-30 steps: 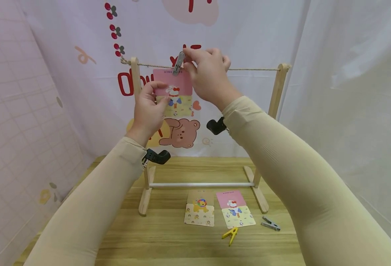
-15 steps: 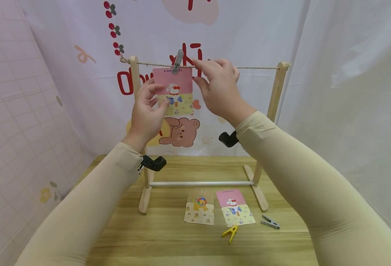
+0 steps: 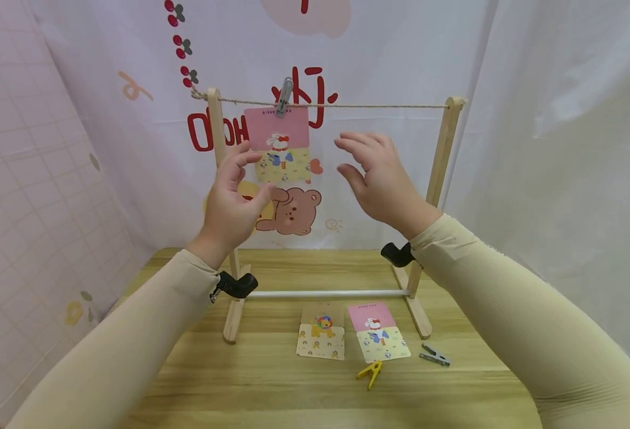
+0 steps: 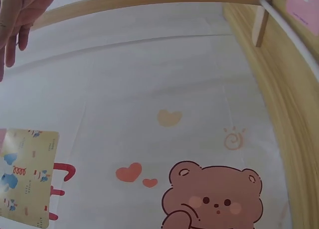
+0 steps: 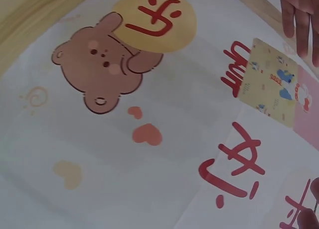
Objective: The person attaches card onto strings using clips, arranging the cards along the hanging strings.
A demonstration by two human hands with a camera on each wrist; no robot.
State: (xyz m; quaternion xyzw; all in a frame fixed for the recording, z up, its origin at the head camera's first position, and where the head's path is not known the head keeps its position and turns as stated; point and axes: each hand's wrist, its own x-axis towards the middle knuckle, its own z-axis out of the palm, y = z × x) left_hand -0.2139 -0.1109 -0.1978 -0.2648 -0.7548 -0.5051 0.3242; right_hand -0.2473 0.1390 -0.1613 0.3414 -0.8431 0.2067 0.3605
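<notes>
A pink and yellow card (image 3: 287,128) with a white rabbit hangs from the rope (image 3: 368,106), held at its top edge by a grey clothespin (image 3: 283,98). My left hand (image 3: 226,199) is just left of and below the card, thumb and fingers spread apart and holding nothing. To the right of the card, my right hand (image 3: 381,179) is in the air with loosely bent, parted fingers and nothing between them. The right wrist view shows the hanging card (image 5: 271,84) with left-hand fingers (image 5: 301,35) beside it.
The rope is strung on a wooden stand (image 3: 439,161) with a white lower bar (image 3: 326,294). On the table (image 3: 240,387) lie a lion card (image 3: 320,342), another rabbit card (image 3: 381,342), a yellow clothespin (image 3: 370,373) and a second grey clothespin (image 3: 435,356). A printed curtain (image 3: 395,59) hangs behind.
My right hand has let go of the grey clothespin and moved right and down. My left hand has released the card and lowered slightly. The card stays hanging on the rope.
</notes>
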